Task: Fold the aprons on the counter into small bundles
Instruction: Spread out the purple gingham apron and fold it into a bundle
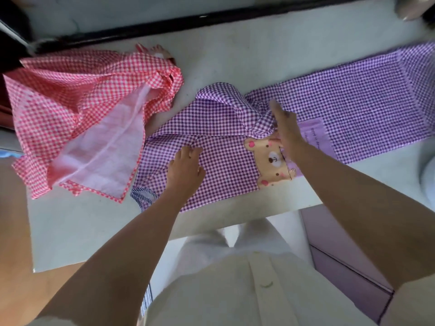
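Note:
A purple checked apron (348,102) with a tan bear patch (270,161) lies stretched across the pale counter (75,222), running off to the right. Its left part is bunched into a raised fold (235,107). My left hand (186,170) rests flat on the apron's near left portion, fingers spread forward. My right hand (287,130) lies edge-on beside the raised fold, fingers straight, touching the cloth just above the bear. A red checked apron (70,102) with a pale pink lining (103,154) lies crumpled at the left of the counter.
A black strip (188,22) runs along the counter's far edge. A blue striped cloth piece (143,196) pokes out under the purple apron's near left corner. A lilac cabinet front (341,255) stands below the counter at right. A white rounded object (429,177) sits at the right edge.

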Action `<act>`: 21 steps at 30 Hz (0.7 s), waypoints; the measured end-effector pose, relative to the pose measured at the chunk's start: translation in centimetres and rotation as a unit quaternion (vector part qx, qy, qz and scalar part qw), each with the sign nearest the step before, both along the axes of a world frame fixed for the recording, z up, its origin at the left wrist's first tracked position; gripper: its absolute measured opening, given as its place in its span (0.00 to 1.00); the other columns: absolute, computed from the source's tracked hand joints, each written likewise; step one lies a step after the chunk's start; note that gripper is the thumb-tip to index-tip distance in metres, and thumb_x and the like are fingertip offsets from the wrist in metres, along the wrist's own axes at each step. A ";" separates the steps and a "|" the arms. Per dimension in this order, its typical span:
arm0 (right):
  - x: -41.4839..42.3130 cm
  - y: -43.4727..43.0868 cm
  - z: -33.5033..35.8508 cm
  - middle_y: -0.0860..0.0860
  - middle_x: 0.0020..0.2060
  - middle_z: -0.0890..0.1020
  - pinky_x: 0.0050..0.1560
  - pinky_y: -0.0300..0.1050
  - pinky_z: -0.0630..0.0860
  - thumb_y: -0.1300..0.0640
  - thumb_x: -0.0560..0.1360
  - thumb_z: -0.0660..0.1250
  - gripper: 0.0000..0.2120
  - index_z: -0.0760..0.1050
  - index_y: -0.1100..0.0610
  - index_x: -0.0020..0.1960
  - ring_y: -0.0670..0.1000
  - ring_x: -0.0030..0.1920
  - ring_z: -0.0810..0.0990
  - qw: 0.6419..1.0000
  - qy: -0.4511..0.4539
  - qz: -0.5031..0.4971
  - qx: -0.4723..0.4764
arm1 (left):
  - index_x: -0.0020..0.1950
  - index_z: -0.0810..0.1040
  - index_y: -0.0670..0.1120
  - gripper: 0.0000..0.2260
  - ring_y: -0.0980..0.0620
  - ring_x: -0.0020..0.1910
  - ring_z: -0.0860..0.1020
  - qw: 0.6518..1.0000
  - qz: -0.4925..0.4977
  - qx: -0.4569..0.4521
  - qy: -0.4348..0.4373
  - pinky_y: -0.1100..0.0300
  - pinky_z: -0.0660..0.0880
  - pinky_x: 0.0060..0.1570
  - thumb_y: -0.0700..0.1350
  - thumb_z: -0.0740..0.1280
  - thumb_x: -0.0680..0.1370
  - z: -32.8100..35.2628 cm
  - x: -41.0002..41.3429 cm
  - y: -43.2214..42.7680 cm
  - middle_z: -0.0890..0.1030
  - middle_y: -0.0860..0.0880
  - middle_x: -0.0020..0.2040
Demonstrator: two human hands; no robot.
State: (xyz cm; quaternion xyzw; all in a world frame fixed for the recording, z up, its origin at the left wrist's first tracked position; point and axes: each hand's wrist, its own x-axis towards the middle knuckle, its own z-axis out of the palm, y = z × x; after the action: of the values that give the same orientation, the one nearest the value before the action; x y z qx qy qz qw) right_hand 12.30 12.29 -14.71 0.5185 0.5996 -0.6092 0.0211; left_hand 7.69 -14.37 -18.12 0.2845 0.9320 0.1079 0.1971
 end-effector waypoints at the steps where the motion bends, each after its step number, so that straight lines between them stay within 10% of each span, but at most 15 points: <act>1: -0.6 0.1 0.2 0.53 0.66 0.74 0.57 0.51 0.77 0.33 0.67 0.70 0.44 0.62 0.58 0.74 0.56 0.61 0.76 0.998 -0.041 0.050 -0.016 | 0.72 0.65 0.49 0.24 0.44 0.63 0.70 1.000 -0.006 -0.028 -0.009 0.44 0.72 0.62 0.49 0.65 0.77 0.0 -0.2 0.2 0.68 0.44 0.66; 6: -2.6 0.5 2.8 0.56 0.51 0.81 0.46 0.45 0.77 0.61 0.75 0.66 0.15 0.74 0.64 0.61 0.54 0.50 0.81 0.986 0.061 0.099 0.117 | 0.76 0.59 0.51 0.31 0.43 0.66 0.66 0.994 0.013 -0.104 -0.015 0.41 0.68 0.66 0.51 0.68 0.76 0.1 0.3 1.1 0.63 0.44 0.69; 10: -2.1 3.4 5.9 0.54 0.61 0.76 0.58 0.44 0.78 0.62 0.75 0.63 0.21 0.68 0.58 0.68 0.52 0.60 0.77 0.946 0.254 -0.118 0.165 | 0.76 0.58 0.51 0.33 0.43 0.65 0.66 0.991 0.033 -0.130 0.002 0.42 0.68 0.64 0.50 0.69 0.74 0.3 0.9 1.9 0.64 0.44 0.67; 13: 0.8 5.8 4.0 0.53 0.58 0.74 0.49 0.39 0.77 0.63 0.77 0.60 0.20 0.65 0.59 0.69 0.49 0.51 0.76 0.967 0.155 -0.121 0.165 | 0.76 0.58 0.50 0.32 0.43 0.67 0.65 0.989 0.048 -0.137 0.005 0.42 0.67 0.65 0.48 0.67 0.75 0.5 1.4 2.5 0.63 0.44 0.68; 17: 5.6 7.7 -0.3 0.55 0.40 0.74 0.32 0.43 0.70 0.63 0.76 0.61 0.03 0.70 0.58 0.44 0.49 0.33 0.71 0.989 -0.081 -0.121 0.011 | 0.78 0.50 0.46 0.36 0.41 0.70 0.63 0.989 0.083 -0.121 -0.014 0.40 0.65 0.67 0.49 0.67 0.76 0.5 2.1 2.9 0.60 0.42 0.73; 21: 7.0 7.1 -1.1 0.55 0.48 0.80 0.46 0.42 0.79 0.56 0.80 0.64 0.12 0.72 0.61 0.60 0.51 0.46 0.80 0.984 -0.026 -0.136 -0.113 | 0.79 0.50 0.46 0.34 0.40 0.72 0.62 0.982 0.174 -0.050 -0.062 0.39 0.61 0.70 0.51 0.65 0.79 1.1 2.2 3.1 0.61 0.42 0.74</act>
State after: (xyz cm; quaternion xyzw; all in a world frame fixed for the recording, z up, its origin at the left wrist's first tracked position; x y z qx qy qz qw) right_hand 19.29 19.43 -15.83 0.6054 0.4499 -0.6565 0.0119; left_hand 9.86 -11.27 -17.03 0.1004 0.9576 0.1111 0.2462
